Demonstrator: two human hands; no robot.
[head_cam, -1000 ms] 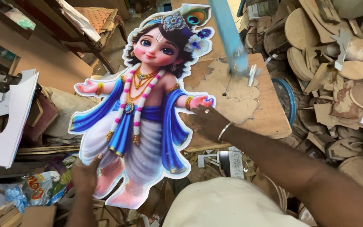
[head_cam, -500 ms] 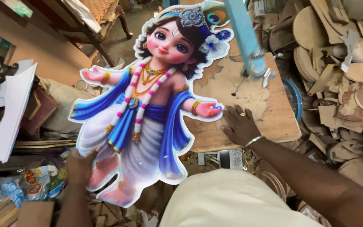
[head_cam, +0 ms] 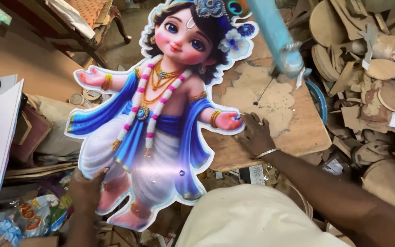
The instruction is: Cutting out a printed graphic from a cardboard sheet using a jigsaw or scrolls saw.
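A large glossy cutout (head_cam: 161, 114) of a child figure in blue and white dress, with garlands and a peacock-feather crown, is held up over a worn wooden work table (head_cam: 293, 128). My left hand (head_cam: 87, 190) grips its lower left edge near the legs. My right hand (head_cam: 254, 135), wearing a metal bangle, rests with spread fingers on the table, its fingertips touching the cutout's outstretched hand. A light blue machine arm (head_cam: 275, 36) with a thin vertical blade hangs over the table just beyond my right hand.
Heaps of cut wooden discs and scraps (head_cam: 371, 82) lie to the right of the table. A white board (head_cam: 1, 137) stands on the left. Crumpled printed plastic wrappers (head_cam: 28, 217) lie at the lower left. A blue ring (head_cam: 320, 100) sits at the table's right edge.
The cutout has swung upward and to the right, closer to the camera. My right hand slid from its middle out to the figure's outstretched hand on the table. My left hand keeps its hold.
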